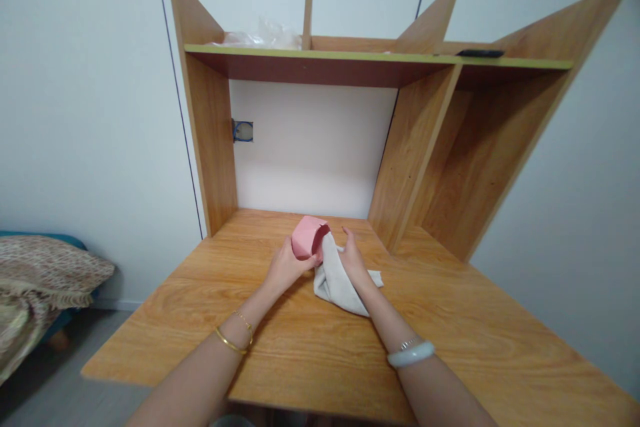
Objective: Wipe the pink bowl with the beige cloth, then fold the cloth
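Observation:
A hollow pink container [305, 235] with angular sides lies tilted over the desktop, its open end facing right. My left hand [289, 268] is wrapped round its near left side, with the thumb at the rim. A light grey cloth [336, 285] hangs from that opening down onto the wood. My right hand [354, 259] is closed on the cloth just right of the container, one digit sticking up. Some of its fingers are hidden behind the fabric. Where the cloth enters the pink rim, I cannot make out how deep it goes.
Beneath my arms spreads the wooden desktop [310, 367]. A shelf unit [325, 59] rises at the back, holding a clear plastic bag [265, 35] and a flat black object [480, 53]. A blue seat with a patterned throw [45, 267] stands at far left.

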Demonstrator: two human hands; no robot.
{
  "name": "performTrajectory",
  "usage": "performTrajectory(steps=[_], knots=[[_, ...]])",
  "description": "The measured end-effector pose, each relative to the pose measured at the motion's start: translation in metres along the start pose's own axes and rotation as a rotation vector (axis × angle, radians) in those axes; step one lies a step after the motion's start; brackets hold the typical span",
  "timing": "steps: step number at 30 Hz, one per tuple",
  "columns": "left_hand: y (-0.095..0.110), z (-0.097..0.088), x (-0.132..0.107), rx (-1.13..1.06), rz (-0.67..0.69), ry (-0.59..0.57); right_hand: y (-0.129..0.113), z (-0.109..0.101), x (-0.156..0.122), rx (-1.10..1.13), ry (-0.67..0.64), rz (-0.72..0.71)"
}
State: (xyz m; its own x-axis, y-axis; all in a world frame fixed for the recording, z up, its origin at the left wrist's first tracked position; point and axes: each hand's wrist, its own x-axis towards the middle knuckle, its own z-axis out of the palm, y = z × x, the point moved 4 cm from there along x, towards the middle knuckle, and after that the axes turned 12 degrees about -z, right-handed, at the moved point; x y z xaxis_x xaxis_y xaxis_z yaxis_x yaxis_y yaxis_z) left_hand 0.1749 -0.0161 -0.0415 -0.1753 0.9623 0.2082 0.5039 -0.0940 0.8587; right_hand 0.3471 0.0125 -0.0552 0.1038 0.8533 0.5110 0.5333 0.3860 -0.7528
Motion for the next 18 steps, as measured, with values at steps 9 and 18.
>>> performTrajectory(steps=[9,18], knots=[[-0.012,-0.002,0.016,-0.381,-0.223,-0.025,0.000,-0.006,0.000,-0.040,-0.005,0.003],[-0.013,0.001,0.011,-0.905,-0.491,-0.287,0.027,-0.009,0.009,0.092,-0.129,0.153]])
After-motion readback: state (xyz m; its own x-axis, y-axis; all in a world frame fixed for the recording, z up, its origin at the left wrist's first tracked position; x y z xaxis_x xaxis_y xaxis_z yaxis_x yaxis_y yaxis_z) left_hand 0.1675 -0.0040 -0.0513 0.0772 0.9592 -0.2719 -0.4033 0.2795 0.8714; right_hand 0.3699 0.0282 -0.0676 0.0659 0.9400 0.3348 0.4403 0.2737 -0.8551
